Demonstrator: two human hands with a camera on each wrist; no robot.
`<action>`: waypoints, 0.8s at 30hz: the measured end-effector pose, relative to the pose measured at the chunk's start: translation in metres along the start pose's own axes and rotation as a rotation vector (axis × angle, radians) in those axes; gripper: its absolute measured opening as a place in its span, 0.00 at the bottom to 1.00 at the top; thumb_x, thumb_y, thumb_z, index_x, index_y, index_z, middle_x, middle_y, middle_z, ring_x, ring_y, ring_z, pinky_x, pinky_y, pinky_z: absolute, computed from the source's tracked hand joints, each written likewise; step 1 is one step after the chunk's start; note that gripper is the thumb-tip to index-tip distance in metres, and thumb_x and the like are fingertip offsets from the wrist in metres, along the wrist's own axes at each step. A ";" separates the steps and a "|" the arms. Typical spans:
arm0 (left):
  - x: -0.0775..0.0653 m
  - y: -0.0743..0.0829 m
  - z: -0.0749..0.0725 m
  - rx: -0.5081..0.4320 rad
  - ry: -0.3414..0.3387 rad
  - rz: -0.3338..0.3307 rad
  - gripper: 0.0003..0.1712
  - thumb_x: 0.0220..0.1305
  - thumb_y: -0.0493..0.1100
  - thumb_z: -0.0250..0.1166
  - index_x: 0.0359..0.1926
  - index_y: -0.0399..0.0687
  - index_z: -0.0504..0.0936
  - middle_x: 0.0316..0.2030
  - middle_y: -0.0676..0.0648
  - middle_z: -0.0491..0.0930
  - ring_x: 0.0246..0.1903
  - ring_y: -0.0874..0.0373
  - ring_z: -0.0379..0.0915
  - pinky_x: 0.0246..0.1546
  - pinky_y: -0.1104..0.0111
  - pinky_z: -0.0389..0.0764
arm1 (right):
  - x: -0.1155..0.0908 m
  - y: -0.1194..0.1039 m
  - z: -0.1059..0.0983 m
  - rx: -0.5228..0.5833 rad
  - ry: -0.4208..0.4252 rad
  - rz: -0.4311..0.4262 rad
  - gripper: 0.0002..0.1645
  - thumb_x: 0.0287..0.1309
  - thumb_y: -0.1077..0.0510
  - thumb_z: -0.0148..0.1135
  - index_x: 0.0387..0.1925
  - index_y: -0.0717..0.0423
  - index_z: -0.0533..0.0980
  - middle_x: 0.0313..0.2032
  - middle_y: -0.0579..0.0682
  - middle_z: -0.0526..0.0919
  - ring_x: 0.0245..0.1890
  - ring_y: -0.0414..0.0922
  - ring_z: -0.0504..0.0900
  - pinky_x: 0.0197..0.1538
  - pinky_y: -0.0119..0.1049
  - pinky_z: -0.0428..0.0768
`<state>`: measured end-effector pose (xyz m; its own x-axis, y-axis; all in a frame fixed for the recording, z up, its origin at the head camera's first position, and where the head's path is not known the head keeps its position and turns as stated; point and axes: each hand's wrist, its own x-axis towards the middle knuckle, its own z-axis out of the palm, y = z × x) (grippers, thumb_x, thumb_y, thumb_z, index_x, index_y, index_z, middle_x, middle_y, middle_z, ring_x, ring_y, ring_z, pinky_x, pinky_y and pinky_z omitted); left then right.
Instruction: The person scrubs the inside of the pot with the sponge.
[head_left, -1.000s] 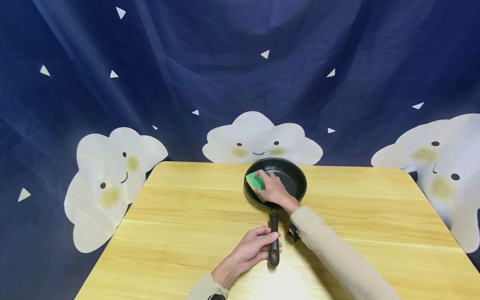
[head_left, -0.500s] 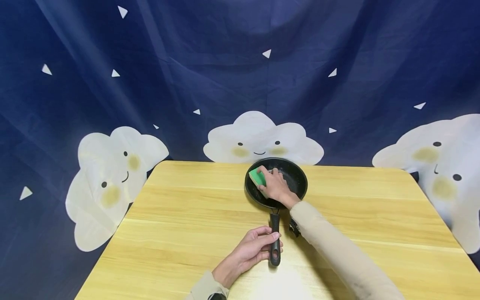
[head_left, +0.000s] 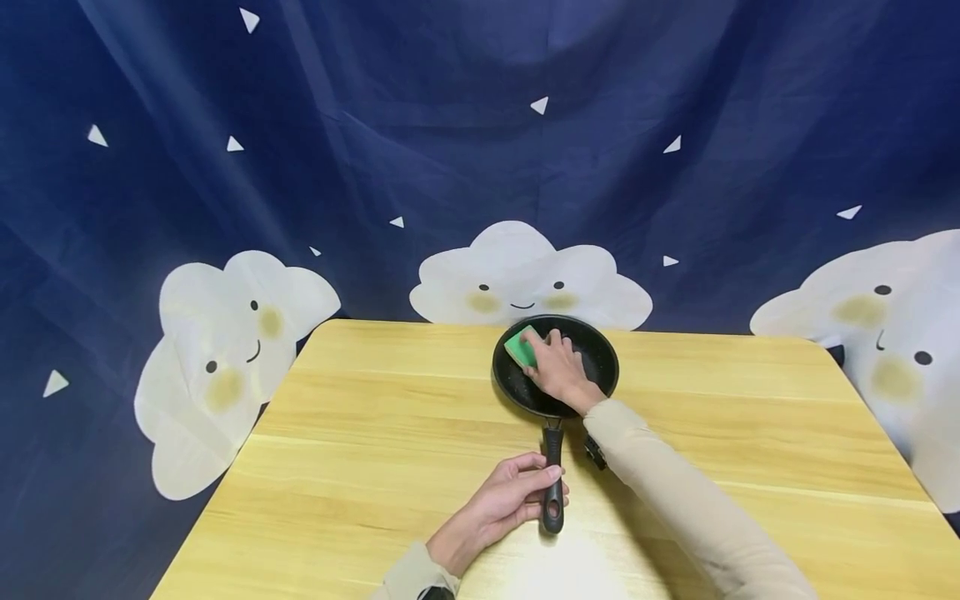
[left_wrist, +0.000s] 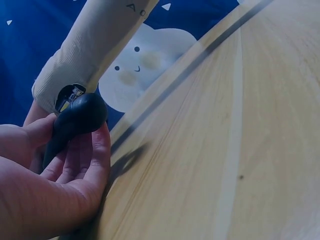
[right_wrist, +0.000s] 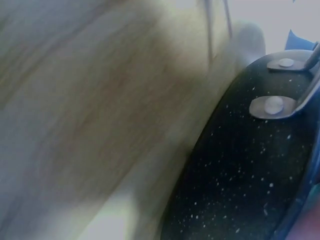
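A black frying pan (head_left: pixel 600 358) lies toward the far edge of the table, its handle (head_left: pixel 553 450) pointing back at me. My left hand (head_left: pixel 506 500) grips that handle near its end, thumb on top and fingers beneath; the left wrist view shows the handle's rounded end (left_wrist: pixel 87 115) between thumb and fingers. Inside the pan, my right hand (head_left: pixel 558 367) holds a green sponge (head_left: pixel 521 347) with a pale underside against the left part of the pan. In the right wrist view the speckled outer wall (right_wrist: pixel 235 165) of the pan fills the right side, and the hand is mostly cut off.
The light wooden table (head_left: pixel 375 400) spreads out on both sides of the pan. A dark blue curtain (head_left: pixel 450 125) with white clouds hangs right behind its far edge. My right forearm (head_left: pixel 675 492) crosses over the table to the right of the handle.
Within the pan, my right hand and the sponge have shifted a little to the right and away from me. The left hand keeps its hold on the handle.
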<state>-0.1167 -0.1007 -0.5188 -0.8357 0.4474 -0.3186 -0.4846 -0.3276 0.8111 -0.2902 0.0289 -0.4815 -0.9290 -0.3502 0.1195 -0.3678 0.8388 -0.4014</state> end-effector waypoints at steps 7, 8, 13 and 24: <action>0.000 -0.002 0.001 -0.006 0.009 -0.005 0.04 0.72 0.39 0.66 0.42 0.44 0.79 0.34 0.44 0.85 0.36 0.54 0.86 0.41 0.62 0.88 | 0.000 0.006 0.002 -0.080 0.020 -0.016 0.29 0.66 0.54 0.70 0.65 0.42 0.70 0.54 0.65 0.70 0.47 0.62 0.72 0.43 0.58 0.77; 0.000 -0.002 0.001 -0.007 0.013 -0.005 0.04 0.72 0.39 0.66 0.42 0.44 0.79 0.34 0.43 0.85 0.36 0.54 0.86 0.41 0.61 0.88 | 0.000 0.007 0.003 -0.093 0.025 -0.017 0.29 0.66 0.54 0.70 0.65 0.42 0.70 0.54 0.65 0.70 0.47 0.63 0.71 0.43 0.57 0.76; -0.001 -0.003 0.001 -0.010 0.028 0.000 0.06 0.71 0.40 0.67 0.43 0.42 0.80 0.34 0.43 0.85 0.36 0.54 0.86 0.42 0.61 0.88 | -0.002 0.011 0.003 -0.154 0.054 -0.044 0.30 0.64 0.54 0.72 0.65 0.42 0.71 0.53 0.66 0.71 0.46 0.63 0.71 0.40 0.55 0.75; -0.001 -0.002 0.001 0.005 0.042 -0.003 0.09 0.71 0.41 0.67 0.46 0.40 0.80 0.35 0.42 0.85 0.37 0.53 0.86 0.43 0.60 0.88 | -0.003 0.018 -0.004 -0.249 0.077 -0.045 0.29 0.63 0.55 0.73 0.63 0.42 0.74 0.52 0.65 0.71 0.45 0.62 0.70 0.39 0.53 0.71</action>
<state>-0.1146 -0.1000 -0.5193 -0.8444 0.4126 -0.3417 -0.4862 -0.3222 0.8123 -0.2941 0.0465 -0.4856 -0.9086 -0.3644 0.2042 -0.3982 0.9033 -0.1595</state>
